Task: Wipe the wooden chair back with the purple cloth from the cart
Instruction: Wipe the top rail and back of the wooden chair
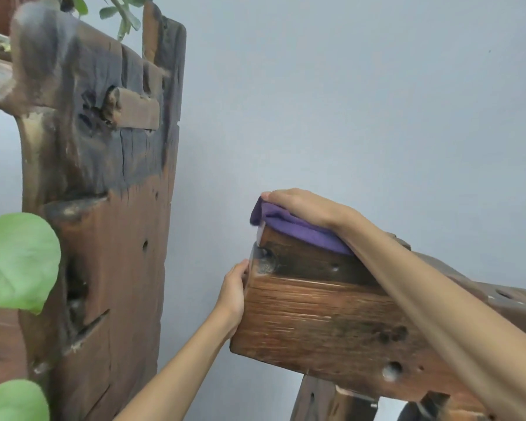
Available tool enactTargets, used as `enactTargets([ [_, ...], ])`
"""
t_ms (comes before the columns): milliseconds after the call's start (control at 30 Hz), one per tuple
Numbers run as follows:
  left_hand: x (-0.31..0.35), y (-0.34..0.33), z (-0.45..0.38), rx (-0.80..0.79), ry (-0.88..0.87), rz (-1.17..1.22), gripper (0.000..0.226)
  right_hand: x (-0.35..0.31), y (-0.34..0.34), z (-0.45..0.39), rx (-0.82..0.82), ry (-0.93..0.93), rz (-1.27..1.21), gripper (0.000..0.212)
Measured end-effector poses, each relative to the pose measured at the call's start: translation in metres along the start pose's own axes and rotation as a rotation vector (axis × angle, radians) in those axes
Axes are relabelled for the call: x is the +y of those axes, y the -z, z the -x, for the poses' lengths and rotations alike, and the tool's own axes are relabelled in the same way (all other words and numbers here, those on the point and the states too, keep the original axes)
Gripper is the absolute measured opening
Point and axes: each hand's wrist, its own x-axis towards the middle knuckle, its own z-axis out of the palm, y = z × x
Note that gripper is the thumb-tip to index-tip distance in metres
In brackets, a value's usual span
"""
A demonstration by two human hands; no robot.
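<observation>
The wooden chair back [319, 323] is a thick, rough brown beam running from centre to lower right. On its top left end lies the purple cloth [298, 229], folded and draped over the edge. My right hand [301, 206] presses flat on the cloth, palm down, holding it against the wood. My left hand [234, 294] rests against the beam's left end face, fingers wrapped around the end and steadying it. The cart is out of sight.
A tall weathered wooden stand [104, 208] rises at the left, close to the chair back's end. Large green leaves [19, 262] hang at the lower left, and more foliage [119, 10] shows at the top. A plain pale wall [346, 101] lies behind.
</observation>
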Motion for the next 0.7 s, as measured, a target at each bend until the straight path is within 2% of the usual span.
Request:
enactTargets([
  [100,0.005,-0.002,-0.001,-0.033,0.039,0.049,0.052,0.016,-0.014,0.036,0.278,-0.026,0.234,0.055],
  [167,0.01,-0.004,0.004,-0.022,0.066,0.089,0.049,0.032,-0.047,0.064,0.634,0.008,0.444,0.058],
  [233,0.017,-0.007,0.006,-0.015,0.065,0.069,0.05,0.052,-0.082,0.081,0.949,0.082,0.518,0.053],
  [300,0.017,-0.007,0.006,-0.012,0.054,0.02,0.056,0.072,-0.124,0.092,1.084,0.064,0.577,0.056],
  [367,0.016,-0.006,0.011,-0.019,0.047,-0.012,0.056,0.087,-0.174,0.101,1.041,0.02,0.525,0.061],
  [467,0.013,-0.006,0.013,-0.011,0.059,0.005,0.048,0.093,-0.258,0.114,0.775,0.006,0.384,0.066],
  [533,0.013,-0.004,0.01,0.014,0.071,0.008,0.041,0.092,-0.297,0.115,0.66,0.091,0.41,0.064],
  [600,0.017,-0.006,0.012,0.028,0.101,0.041,0.035,0.085,-0.31,0.109,0.629,0.207,0.461,0.063],
  [700,0.023,-0.008,0.01,0.059,0.146,0.079,0.035,0.076,-0.289,0.102,0.583,0.336,0.559,0.062],
])
